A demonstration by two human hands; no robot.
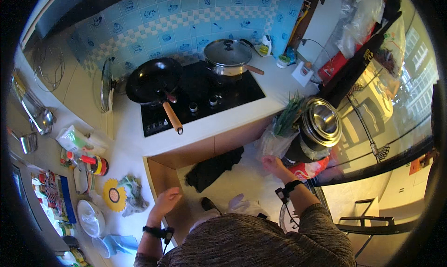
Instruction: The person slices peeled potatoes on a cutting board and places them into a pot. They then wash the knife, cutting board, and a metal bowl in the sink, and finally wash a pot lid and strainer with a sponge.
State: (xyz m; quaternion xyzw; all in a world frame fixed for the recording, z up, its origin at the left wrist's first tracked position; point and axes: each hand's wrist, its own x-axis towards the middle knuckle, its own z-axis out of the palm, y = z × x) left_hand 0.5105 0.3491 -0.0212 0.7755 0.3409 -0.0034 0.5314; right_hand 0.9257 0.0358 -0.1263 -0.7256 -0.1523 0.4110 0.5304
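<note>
My right hand [275,167] is closed at the lower end of a clear plastic bag [275,145]. Long green scallions [289,117] stick out of the bag's top, beside a stack of steel bowls [322,120]. My left hand [166,202] hangs by the counter's front edge, loosely curled, fingers toward the right, with nothing visible in it. Both wrists wear black bands.
On the black cooktop [200,97] stand a wok [156,78] with a wooden handle and a lidded steel pot [227,57]. A yellow flower-shaped mat [113,195], a jar [98,165] and a white bowl [91,219] occupy the left counter. Dark cloth [214,168] lies on the floor.
</note>
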